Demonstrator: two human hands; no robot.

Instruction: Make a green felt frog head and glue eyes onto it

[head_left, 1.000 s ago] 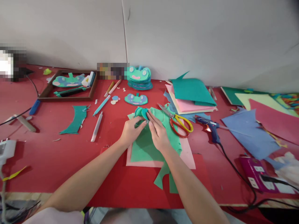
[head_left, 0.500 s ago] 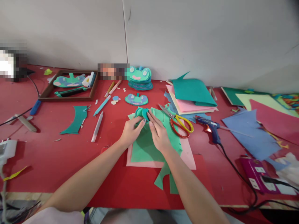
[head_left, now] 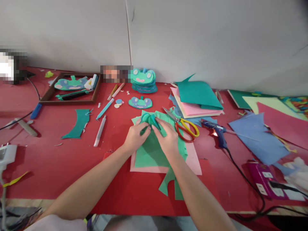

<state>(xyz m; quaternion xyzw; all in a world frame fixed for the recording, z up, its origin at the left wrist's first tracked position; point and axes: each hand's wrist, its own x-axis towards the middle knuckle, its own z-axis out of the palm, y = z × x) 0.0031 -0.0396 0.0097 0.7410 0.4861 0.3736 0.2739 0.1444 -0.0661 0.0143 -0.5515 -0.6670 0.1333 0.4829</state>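
Both hands hold small green felt cutouts (head_left: 149, 119) with rounded lobes, some lighter and some darker teal. My left hand (head_left: 137, 135) pinches them from the left, thumb toward the middle. On the right side, my right hand (head_left: 167, 134) has its fingers closed round the darker part. Below the hands lies a light green felt sheet (head_left: 151, 154) on a pink felt sheet (head_left: 193, 160). Scissors (head_left: 184, 126) with one yellow and one red handle rest just right of my right hand. Beyond the hands lies a finished felt frog face (head_left: 140, 102).
A stack of frog faces (head_left: 143, 78) stands by the wall. Felt sheets (head_left: 199, 94) are piled at the back right. A blue glue gun (head_left: 218, 131) lies right, its cord running to a purple power box (head_left: 261, 179). A brown tray (head_left: 69, 102) and pens (head_left: 99, 131) are left.
My right hand has turned and its fingers now curl round the felt cutouts, where they lay stretched out before. The cutouts are fanned more openly between the hands.
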